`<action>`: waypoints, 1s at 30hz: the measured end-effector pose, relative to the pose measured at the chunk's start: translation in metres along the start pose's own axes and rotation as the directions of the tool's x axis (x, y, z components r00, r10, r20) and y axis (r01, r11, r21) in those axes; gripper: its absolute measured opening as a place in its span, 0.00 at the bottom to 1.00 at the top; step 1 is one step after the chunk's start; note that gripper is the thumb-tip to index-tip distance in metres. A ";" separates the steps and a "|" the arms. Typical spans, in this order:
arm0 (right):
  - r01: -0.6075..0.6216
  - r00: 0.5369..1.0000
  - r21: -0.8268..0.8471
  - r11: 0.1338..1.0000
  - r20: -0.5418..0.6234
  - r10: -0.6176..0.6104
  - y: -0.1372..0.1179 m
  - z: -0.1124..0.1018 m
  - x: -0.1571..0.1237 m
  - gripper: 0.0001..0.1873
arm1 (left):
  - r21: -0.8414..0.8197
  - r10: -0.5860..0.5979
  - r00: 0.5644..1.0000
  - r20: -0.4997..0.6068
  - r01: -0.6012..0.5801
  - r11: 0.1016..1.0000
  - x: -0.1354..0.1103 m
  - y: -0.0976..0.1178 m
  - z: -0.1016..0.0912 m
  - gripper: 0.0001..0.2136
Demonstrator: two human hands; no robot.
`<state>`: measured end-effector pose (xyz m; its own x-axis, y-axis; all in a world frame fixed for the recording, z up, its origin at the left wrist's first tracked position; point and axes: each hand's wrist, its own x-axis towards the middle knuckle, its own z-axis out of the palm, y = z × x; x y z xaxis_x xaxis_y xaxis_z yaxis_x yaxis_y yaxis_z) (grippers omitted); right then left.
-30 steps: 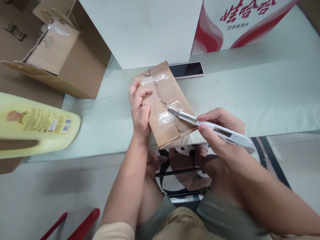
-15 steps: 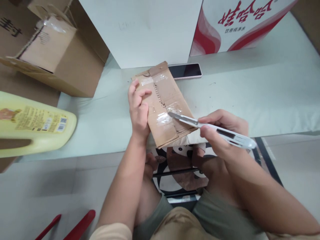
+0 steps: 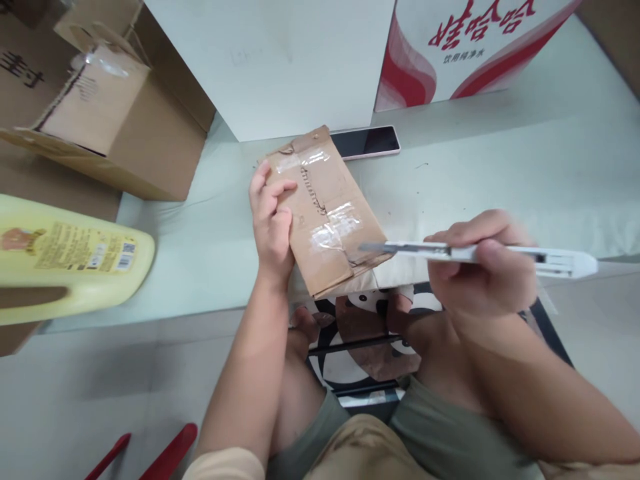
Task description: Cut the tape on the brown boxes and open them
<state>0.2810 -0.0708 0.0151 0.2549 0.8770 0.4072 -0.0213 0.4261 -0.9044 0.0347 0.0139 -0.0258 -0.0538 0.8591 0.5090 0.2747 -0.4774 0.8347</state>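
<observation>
A flat brown cardboard box point(image 3: 320, 207) lies tilted at the front edge of the covered table, with strips of clear tape across its middle seam. My left hand point(image 3: 273, 217) grips its left side, thumb and fingers on the top face. In my right hand point(image 3: 483, 263) is a white utility knife point(image 3: 560, 261), its blade out and pointing left. The blade tip shows over the box's lower right part; whether it touches the cardboard I cannot tell. Behind the box lies a dark-screened phone point(image 3: 367, 142), partly covered by the box's far corner.
Opened cardboard cartons point(image 3: 155, 133) stand at the left, with a yellow jug point(image 3: 75, 260) in front of them. A large white box point(image 3: 280, 67) and a red-and-white carton point(image 3: 460, 60) stand at the back. Below the table edge is a panda-patterned surface point(image 3: 350, 360).
My right hand has moved right and turned the knife nearly level, drawing the blade away from the taped seam. My left hand and the box have hardly moved.
</observation>
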 end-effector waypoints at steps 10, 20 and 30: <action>0.027 1.000 -0.368 0.929 0.008 -0.026 0.031 -0.005 0.009 0.17 | 0.097 0.126 0.986 0.111 -0.137 0.986 0.001 -0.002 -0.008 0.22; 0.029 0.993 -0.142 0.989 -0.109 -0.045 0.015 -0.004 0.016 0.12 | 0.070 0.331 0.875 0.353 -0.377 0.923 -0.019 0.025 0.026 0.20; 0.052 0.997 -0.428 0.902 -0.027 -0.070 0.006 -0.011 0.010 0.12 | 0.063 0.380 0.870 0.315 -0.418 0.906 -0.020 0.023 0.031 0.21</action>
<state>0.2936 -0.0622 0.0126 0.2821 0.8385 0.4661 0.4082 0.3348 -0.8493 0.0723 -0.0086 -0.0233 0.3595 0.6244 0.6935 0.3322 -0.7801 0.5301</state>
